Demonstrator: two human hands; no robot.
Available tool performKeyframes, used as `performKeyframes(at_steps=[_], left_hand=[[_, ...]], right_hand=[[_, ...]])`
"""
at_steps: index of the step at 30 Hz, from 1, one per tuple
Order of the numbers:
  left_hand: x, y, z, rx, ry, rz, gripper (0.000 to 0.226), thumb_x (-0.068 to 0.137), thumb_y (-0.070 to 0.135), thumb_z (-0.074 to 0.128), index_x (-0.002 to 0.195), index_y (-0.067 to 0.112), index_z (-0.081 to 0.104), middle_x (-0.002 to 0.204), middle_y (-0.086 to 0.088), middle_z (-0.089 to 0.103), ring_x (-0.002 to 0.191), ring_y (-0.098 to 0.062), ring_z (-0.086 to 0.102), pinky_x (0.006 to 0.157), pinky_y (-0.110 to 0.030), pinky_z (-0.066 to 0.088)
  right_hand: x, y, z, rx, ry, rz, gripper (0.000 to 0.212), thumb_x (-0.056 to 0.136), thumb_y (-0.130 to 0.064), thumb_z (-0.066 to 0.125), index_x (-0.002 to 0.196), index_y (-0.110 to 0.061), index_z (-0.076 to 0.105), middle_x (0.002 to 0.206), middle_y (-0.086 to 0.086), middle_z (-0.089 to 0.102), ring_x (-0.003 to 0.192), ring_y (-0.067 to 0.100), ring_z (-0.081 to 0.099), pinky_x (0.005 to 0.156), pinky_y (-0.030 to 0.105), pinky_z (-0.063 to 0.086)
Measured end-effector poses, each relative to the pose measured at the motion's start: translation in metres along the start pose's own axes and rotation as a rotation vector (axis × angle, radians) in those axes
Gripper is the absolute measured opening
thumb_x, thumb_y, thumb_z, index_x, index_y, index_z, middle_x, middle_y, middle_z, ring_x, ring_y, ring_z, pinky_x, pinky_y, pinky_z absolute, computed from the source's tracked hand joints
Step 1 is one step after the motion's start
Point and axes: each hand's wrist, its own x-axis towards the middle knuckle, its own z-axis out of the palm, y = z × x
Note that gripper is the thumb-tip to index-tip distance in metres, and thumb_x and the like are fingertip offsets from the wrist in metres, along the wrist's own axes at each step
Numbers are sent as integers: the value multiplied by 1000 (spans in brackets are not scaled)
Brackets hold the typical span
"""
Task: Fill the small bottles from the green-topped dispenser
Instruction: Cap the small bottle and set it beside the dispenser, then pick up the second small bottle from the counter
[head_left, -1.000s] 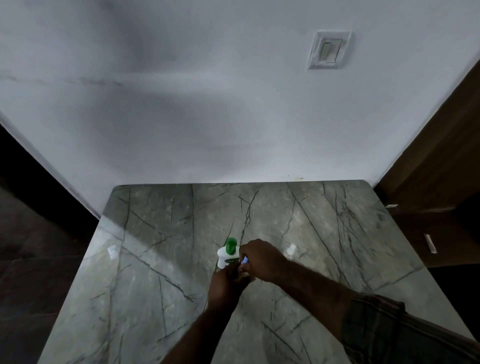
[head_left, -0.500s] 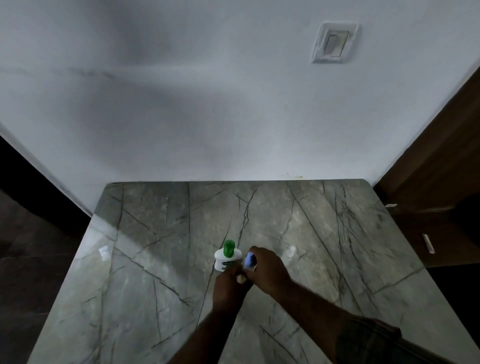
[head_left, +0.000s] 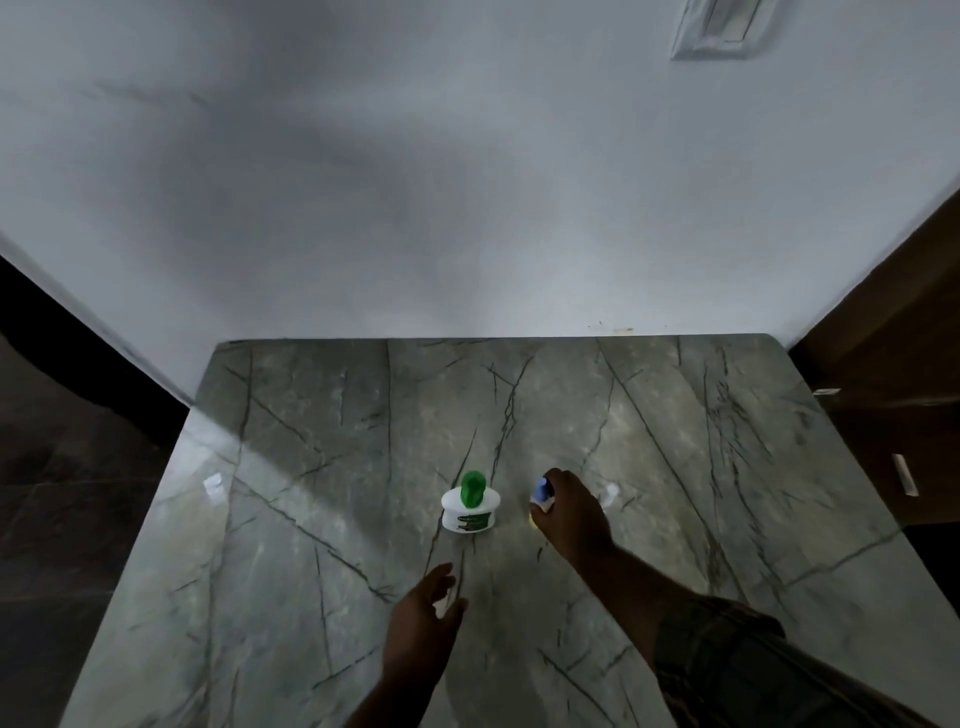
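A white dispenser (head_left: 470, 512) with a green pump top stands upright near the middle of the grey marble table (head_left: 322, 467). To its right, my right hand (head_left: 571, 512) is closed around a small bottle (head_left: 540, 493) with a blue cap; most of the bottle is hidden by my fingers. My left hand (head_left: 423, 618) hovers below the dispenser, nearer the front edge, fingers spread and holding nothing. It does not touch the dispenser.
A small clear object (head_left: 610, 491) lies just right of my right hand, and another (head_left: 212, 484) near the table's left edge. A white wall stands behind the table. A dark wooden cabinet (head_left: 893, 395) is at the right.
My hands have parted. The right hand carried the small blue-capped bottle to the right of the dispenser. The left hand let go and drew back toward me.
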Motion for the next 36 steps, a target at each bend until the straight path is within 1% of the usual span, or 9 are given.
performKeyframes(at_steps=[3, 10, 17, 19, 22, 25, 29, 33, 36], left_hand=[[-1, -2, 0, -4, 1, -3, 51, 85, 21, 71, 133, 26, 54, 119, 7, 68, 109, -5, 60, 89, -19, 48], [0, 1, 1, 10, 10, 1, 49, 85, 24, 71, 131, 28, 56, 117, 7, 69, 107, -6, 61, 86, -19, 49], [-1, 7, 2, 20, 2, 11, 51, 85, 24, 71, 133, 25, 55, 120, 4, 68, 111, -8, 61, 89, -20, 48], [-2, 8, 2, 16, 0, 13, 51, 85, 22, 71, 133, 24, 55, 120, 3, 69, 111, -8, 62, 88, -20, 48], [-5, 10, 3, 19, 1, 21, 51, 83, 23, 72, 132, 23, 57, 117, 4, 70, 106, -5, 62, 88, -21, 50], [-10, 15, 3, 42, 4, 48, 51, 83, 24, 73, 131, 24, 57, 117, 5, 70, 105, -4, 63, 88, -20, 50], [-14, 20, 4, 19, -3, 36, 53, 81, 25, 75, 131, 21, 58, 116, 4, 70, 105, -5, 64, 91, -22, 51], [-17, 24, 8, 28, -21, 42, 53, 81, 26, 75, 131, 24, 56, 116, 5, 70, 108, -6, 63, 94, -26, 52], [-21, 26, 13, 16, -25, 43, 51, 81, 25, 76, 128, 27, 57, 114, 6, 70, 107, -8, 63, 94, -26, 51]], right_hand=[[7, -2, 0, 18, -15, -23, 17, 79, -21, 71, 84, -18, 55, 79, -4, 53, 65, 12, 50, 60, 24, 39], [8, 3, -2, 33, -114, -16, 25, 74, -29, 73, 89, -22, 54, 86, -5, 55, 77, 17, 58, 69, 28, 46], [2, 5, -5, 30, -146, -57, 43, 77, -29, 76, 116, -20, 60, 102, -3, 61, 91, 16, 63, 82, 28, 51], [1, 3, -9, 61, -139, -52, 51, 77, -28, 78, 123, -17, 58, 104, -2, 61, 93, 16, 63, 87, 33, 53], [-3, -6, -23, 46, -139, -48, 60, 78, -33, 77, 131, -20, 53, 121, -1, 59, 103, 17, 63, 91, 33, 52], [-16, -16, -45, -58, -89, -56, 57, 82, -38, 70, 134, -25, 49, 134, -3, 51, 104, 19, 64, 82, 32, 52], [-30, -12, -81, -176, 84, -40, 47, 85, -39, 66, 128, -28, 51, 131, -6, 50, 87, 12, 66, 67, 25, 52], [-20, 15, -104, -231, 44, 87, 52, 86, -38, 67, 133, -28, 49, 137, -2, 45, 106, 18, 61, 78, 30, 53], [-17, 30, -102, -239, -82, 115, 46, 89, -37, 63, 132, -32, 47, 133, -4, 49, 104, 18, 62, 83, 32, 52]])
